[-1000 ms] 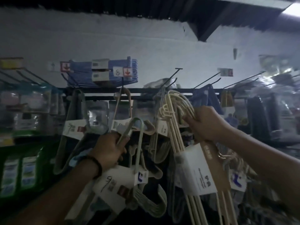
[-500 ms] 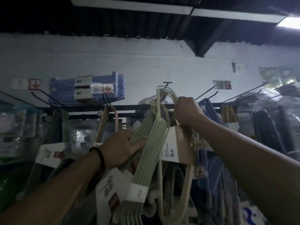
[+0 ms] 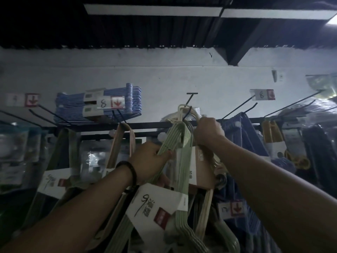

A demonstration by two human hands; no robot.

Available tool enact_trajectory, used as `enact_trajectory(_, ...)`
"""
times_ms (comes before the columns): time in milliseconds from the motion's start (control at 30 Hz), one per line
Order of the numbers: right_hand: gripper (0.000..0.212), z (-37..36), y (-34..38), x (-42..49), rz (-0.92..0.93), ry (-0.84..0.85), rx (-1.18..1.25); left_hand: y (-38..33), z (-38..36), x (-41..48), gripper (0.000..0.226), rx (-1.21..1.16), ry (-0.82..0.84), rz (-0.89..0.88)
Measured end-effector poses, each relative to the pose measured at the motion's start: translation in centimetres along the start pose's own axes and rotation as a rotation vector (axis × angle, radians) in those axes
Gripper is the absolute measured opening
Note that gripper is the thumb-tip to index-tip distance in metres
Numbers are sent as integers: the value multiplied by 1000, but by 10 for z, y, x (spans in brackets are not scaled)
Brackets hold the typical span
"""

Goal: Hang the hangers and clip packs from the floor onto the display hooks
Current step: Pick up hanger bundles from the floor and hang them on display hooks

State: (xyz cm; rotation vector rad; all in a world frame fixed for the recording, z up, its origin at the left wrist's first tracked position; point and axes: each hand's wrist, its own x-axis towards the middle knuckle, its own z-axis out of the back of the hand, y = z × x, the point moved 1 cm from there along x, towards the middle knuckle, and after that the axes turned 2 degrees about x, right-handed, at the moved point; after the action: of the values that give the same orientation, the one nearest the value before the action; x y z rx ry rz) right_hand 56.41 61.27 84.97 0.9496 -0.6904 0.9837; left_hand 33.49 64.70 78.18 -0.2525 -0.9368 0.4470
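Though up at the black display hook (image 3: 189,100), seems only to touch its tip with the loops of the cream hanger pack (image 3: 180,114) (dim view). Clutches that pack near its top in the tightly closed right grip (image 3: 207,133); holds the green hanger pack (image 3: 175,141) just below in the curled left grip (image 3: 149,161). Could slip off and fall if released before fully threaded.

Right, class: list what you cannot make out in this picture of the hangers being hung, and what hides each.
- Head view: whether the cream hangers sit over the display hook; dimness and overlap hide it.
- Head view: fingertips of the right hand, behind its own knuckles.
- Head view: stock on the floor, beyond the bottom edge.
- Head view: number on the far-left price tag, blurred.
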Motion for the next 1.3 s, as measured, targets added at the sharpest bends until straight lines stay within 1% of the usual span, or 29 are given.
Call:
enact_trajectory(67,26,-12,-1,2,21,59,-51,5,3,0,45,38,-35,8)
enact_trajectory(167,31,-33,-1,4,73,112,-116,18,11,-1,36,20,-72,115)
enact_trajectory(233,34,-41,1,3,38,149,-111,26,16,-3,33,4,-115,170)
enact_trajectory(300,39,-45,0,5,-9,224,-106,32,22,-7,30,22,-189,200)
enact_trajectory(333,40,-46,-2,7,-3,275,-116,35,25,-9,30,30,-220,210)
enact_trajectory(400,34,-44,-4,6,-24,356,-155,42,31,-14,34,91,-272,219)
enact_trajectory(433,33,-40,-3,3,-44,352,-192,44,35,-17,34,123,-290,224)
enact_trajectory(500,37,-27,10,-7,-66,268,-281,50,43,-23,31,92,-301,250)
enact_trajectory(567,37,-8,40,-25,-25,146,-287,56,57,-33,29,68,-310,276)
enact_trajectory(600,36,1,60,-34,54,101,-235,58,66,-40,30,99,-313,274)
enact_trajectory(633,33,8,82,-44,138,109,-154,61,76,-48,34,142,-317,262)
enact_trajectory(667,30,14,105,-59,222,163,-46,64,88,-56,38,180,-327,256)
enact_trajectory(700,31,16,128,-76,254,255,91,68,100,-66,41,188,-342,265)
enact_trajectory(767,40,12,173,-115,261,431,388,81,129,-85,41,169,-375,304)
enact_trajectory(800,47,7,194,-132,292,472,442,87,145,-95,38,171,-391,318)
enact_trajectory(867,57,-7,236,-161,333,555,470,99,177,-114,34,142,-422,341)
enact_trajectory(900,56,-13,256,-173,345,582,459,105,193,-123,34,123,-435,355)
enact_trajectory(967,51,-20,298,-192,376,573,475,114,224,-141,31,97,-463,367)
enact_trajectory(1033,39,-25,339,-205,380,533,467,124,251,-156,32,138,-462,362)
enact_trajectory(1067,33,-27,359,-211,390,517,429,129,262,-162,34,165,-457,363)
enact_trajectory(1133,30,-29,392,-221,376,526,320,137,282,-170,37,166,-445,351)
enact_trajectory(1167,31,-30,403,-223,391,526,243,143,290,-174,38,199,-431,324)
enact_trajectory(1200,31,-32,411,-221,367,523,216,148,297,-177,37,275,-400,277)
enact_trajectory(1300,22,-46,430,-203,303,436,193,163,311,-191,25,519,-272,123)
